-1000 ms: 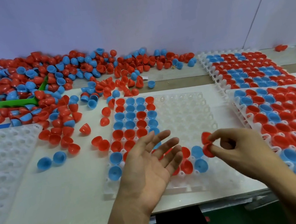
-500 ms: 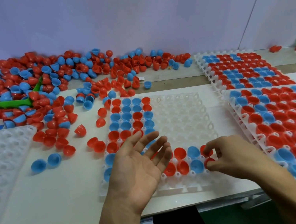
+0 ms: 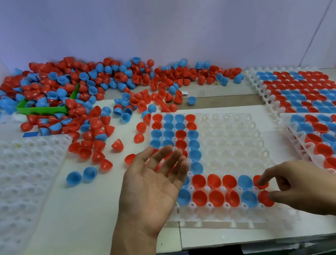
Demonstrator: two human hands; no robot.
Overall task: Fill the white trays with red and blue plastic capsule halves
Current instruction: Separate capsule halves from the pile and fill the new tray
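Right hand (image 3: pixel 303 192) pinches two red plastic capsule halves (image 3: pixel 263 191) at the near rows of the partly filled white plastic tray (image 3: pixel 230 140); left hand (image 3: pixel 149 186) hovers palm-up, fingers relaxed, holding nothing.

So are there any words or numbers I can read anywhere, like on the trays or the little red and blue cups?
None: no word, number or logo can be read.
The middle tray, the capsule halves and the green bin show no print.
A small blue tag by the pile and a white scrap further back are too small to read.
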